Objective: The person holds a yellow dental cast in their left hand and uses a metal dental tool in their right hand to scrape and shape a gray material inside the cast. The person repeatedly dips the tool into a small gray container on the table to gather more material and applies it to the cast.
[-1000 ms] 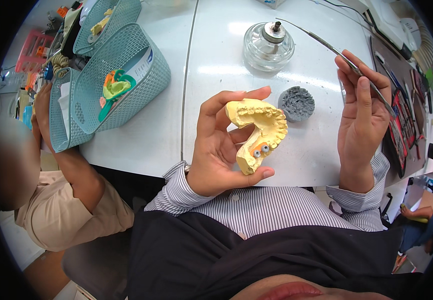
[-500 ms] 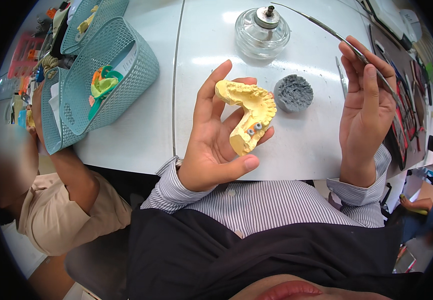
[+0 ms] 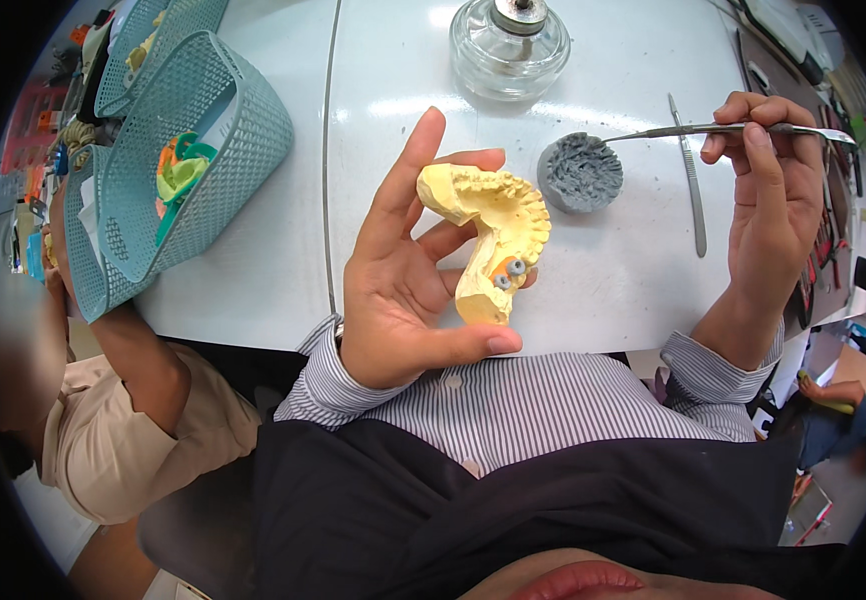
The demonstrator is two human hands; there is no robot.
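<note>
A yellow plaster dental model rests in my left hand, fingers behind it and thumb along its lower end. Two small grey ring-like pieces sit on the model with a patch of orange beside them. Between the thumb and fingers of my right hand is a thin metal dental wax carver, held nearly level. Its slim tip points left, at the edge of a round tub of grey wax with a rough, scraped top; whether it touches I cannot tell.
A glass spirit lamp stands beyond the wax. A slim metal knife lies right of it. Pale blue baskets with colourful pieces stand at left, near a co-worker's arm. Several hand tools lie along the right side.
My right hand has turned the carver from pointing up toward the lamp to pointing left at the grey wax. My left hand still holds the model, slightly lower and more to the left.
</note>
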